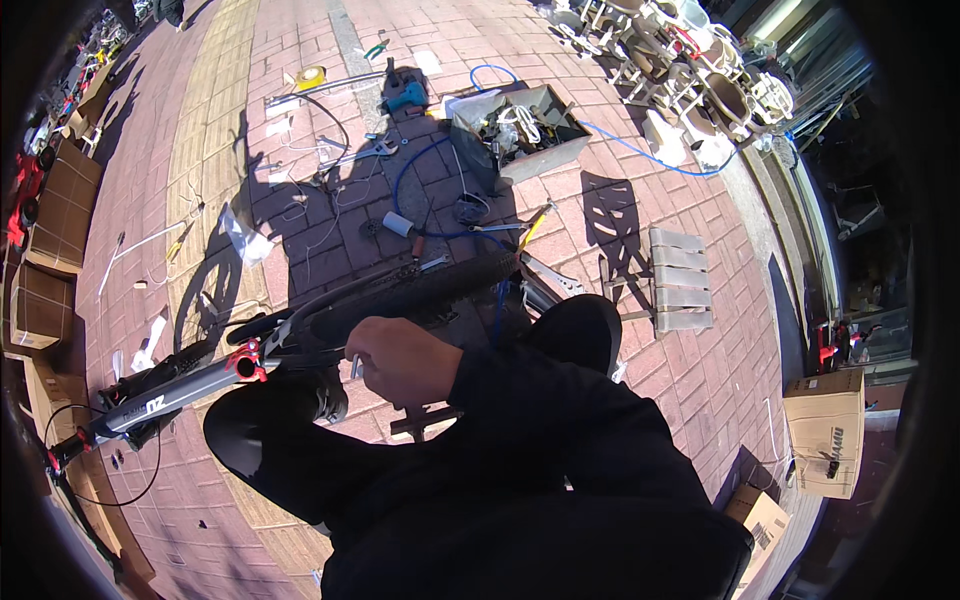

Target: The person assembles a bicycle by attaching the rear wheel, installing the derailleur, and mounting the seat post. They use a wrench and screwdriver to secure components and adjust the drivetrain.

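Your right hand point(405, 360), fingers curled together, pinching a small grey metal piece point(356, 367) at the fingertips; your left hand isn't in view, can't tell its state. Bike frame point(190, 387) is the landmark: its grey tube lies left of your right hand, red clamp point(246, 360) at the tube's right end, near the fingers but apart. Black tyre point(430, 292) runs right from the frame, just beyond your hand. Farther off beyond the frame on the brick paving point(740, 350): blue power tool point(408, 97), yellow tape roll point(311, 77), metal bin point(545, 160) full of parts. Slatted stool point(681, 280) well right of the frame, cardboard box point(65, 205) beyond its left end
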`<state>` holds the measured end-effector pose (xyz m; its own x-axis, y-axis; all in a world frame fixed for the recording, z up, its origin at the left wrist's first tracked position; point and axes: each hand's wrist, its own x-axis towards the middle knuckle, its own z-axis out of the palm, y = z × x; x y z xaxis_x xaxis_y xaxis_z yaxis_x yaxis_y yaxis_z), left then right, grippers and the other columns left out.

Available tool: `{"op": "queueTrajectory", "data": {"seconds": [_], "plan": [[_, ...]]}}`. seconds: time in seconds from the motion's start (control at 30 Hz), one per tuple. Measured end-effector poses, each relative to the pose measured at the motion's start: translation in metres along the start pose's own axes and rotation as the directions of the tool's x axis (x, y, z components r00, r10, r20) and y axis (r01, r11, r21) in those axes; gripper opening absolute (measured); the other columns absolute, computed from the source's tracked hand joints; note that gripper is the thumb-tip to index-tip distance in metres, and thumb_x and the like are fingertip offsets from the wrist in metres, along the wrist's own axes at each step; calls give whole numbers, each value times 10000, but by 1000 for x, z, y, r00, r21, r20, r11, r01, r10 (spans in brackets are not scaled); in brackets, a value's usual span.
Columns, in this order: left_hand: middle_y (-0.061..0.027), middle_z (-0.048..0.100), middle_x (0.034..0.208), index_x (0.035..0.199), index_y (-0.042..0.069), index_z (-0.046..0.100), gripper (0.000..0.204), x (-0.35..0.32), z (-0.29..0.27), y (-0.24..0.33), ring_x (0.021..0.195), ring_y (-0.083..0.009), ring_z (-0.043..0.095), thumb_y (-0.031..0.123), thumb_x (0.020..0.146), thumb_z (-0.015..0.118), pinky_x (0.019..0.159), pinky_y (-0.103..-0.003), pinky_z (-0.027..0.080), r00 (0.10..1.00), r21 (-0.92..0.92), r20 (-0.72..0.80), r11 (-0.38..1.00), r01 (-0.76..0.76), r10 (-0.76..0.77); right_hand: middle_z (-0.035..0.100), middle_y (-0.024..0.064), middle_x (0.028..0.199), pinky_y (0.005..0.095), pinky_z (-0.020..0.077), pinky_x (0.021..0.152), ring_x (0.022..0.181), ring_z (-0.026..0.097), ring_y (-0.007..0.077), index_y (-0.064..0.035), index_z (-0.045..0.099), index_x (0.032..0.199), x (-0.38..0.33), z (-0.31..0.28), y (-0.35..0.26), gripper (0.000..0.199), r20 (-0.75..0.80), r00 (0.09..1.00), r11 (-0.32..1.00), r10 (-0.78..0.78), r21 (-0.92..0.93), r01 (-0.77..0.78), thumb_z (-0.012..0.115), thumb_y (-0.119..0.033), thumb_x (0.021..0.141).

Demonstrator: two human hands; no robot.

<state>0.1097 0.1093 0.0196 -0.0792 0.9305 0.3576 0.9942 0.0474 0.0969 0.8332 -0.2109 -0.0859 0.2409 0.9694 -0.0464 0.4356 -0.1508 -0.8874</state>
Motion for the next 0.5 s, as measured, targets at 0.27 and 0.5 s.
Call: {"op": "queueTrajectory", "data": {"seconds": [0.27, 0.5], "plan": [[-224, 697, 812, 1017, 19, 722, 267, -55, -22, -27, 780, -358, 718, 225, 1022, 553, 622, -436, 552, 961, 667, 208, 693, -274, 180, 654, 133, 855, 374, 501, 669, 737, 651, 262, 0, 729, 842, 27, -135, 38, 211, -354, 935, 987, -6, -154, -52, 688, -174, 953], [-111, 718, 758, 836, 118, 703, 206, -90, -29, -32, 699, -259, 737, 53, 955, 547, 589, -380, 578, 905, 861, 399, 279, -425, 149, 692, 74, 763, 304, 529, 641, 658, 663, 145, -18, 775, 1008, 52, -134, 101, 182, -127, 919, 925, 374, 119, -360, 665, -158, 970]]}}
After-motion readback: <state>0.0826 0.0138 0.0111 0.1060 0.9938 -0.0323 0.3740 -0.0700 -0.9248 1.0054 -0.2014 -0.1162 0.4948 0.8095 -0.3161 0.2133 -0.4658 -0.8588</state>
